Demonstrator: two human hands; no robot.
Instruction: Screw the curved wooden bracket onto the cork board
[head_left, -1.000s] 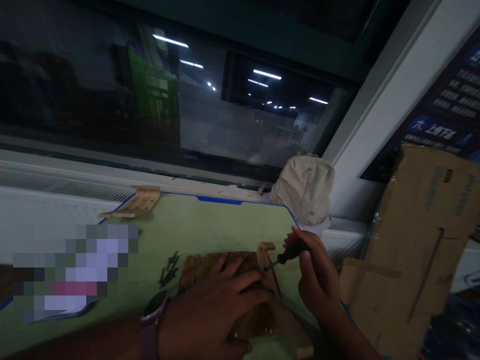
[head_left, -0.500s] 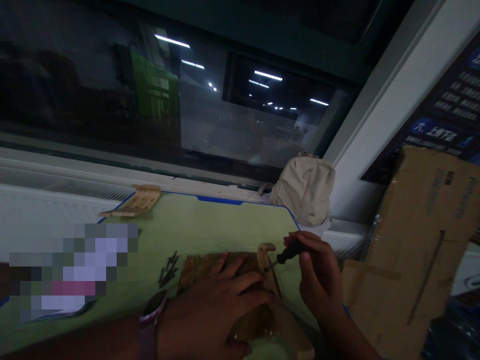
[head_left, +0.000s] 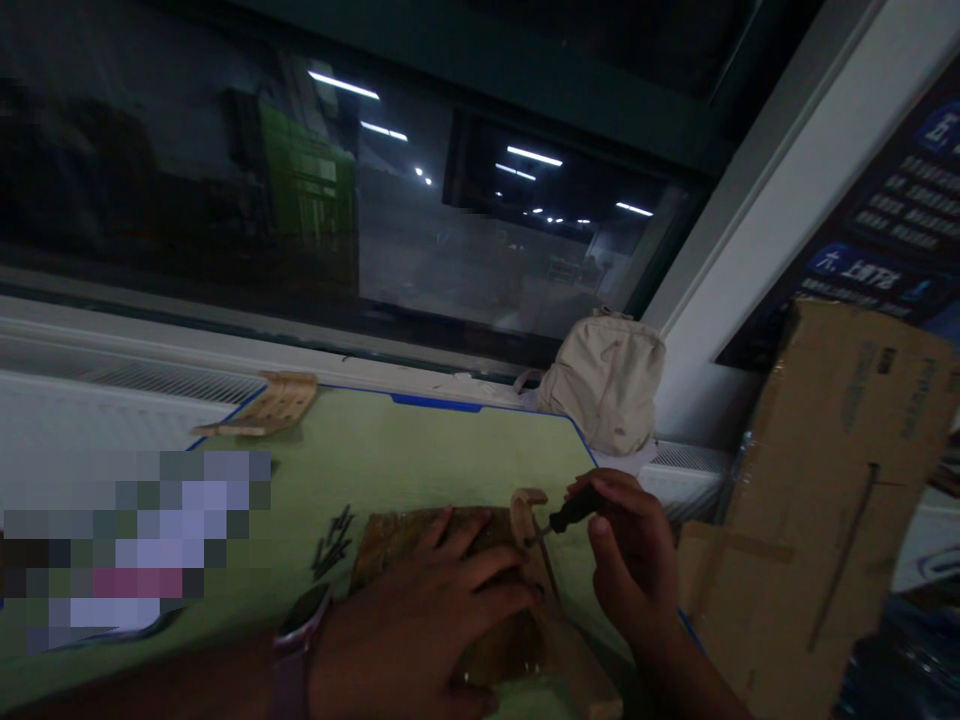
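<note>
Fingers spread, my left hand (head_left: 442, 610) lies flat over a brown, shiny board (head_left: 390, 530) on the table, its fingertips reaching a long wooden piece with a curved end (head_left: 525, 515). My right hand (head_left: 634, 555) grips the black handle of a screwdriver (head_left: 576, 507). The screwdriver is tilted, and its shaft points down-left to the wooden piece near the curved end. Whether the tip sits in a screw is too dark to tell. Several dark screws or bolts (head_left: 332, 545) lie in a loose pile left of the board.
Curved wooden pieces with holes (head_left: 277, 405) lie at the table's far left corner. The pale green tabletop (head_left: 442, 450) has a blue edge. A beige backpack (head_left: 604, 380) stands beyond the far right corner, and a large cardboard box (head_left: 832, 480) stands at the right. A blurred-out object lies at the left.
The view has shifted very slightly. My right hand still grips the screwdriver at the wooden piece, and my left hand stays flat on it and the board.
</note>
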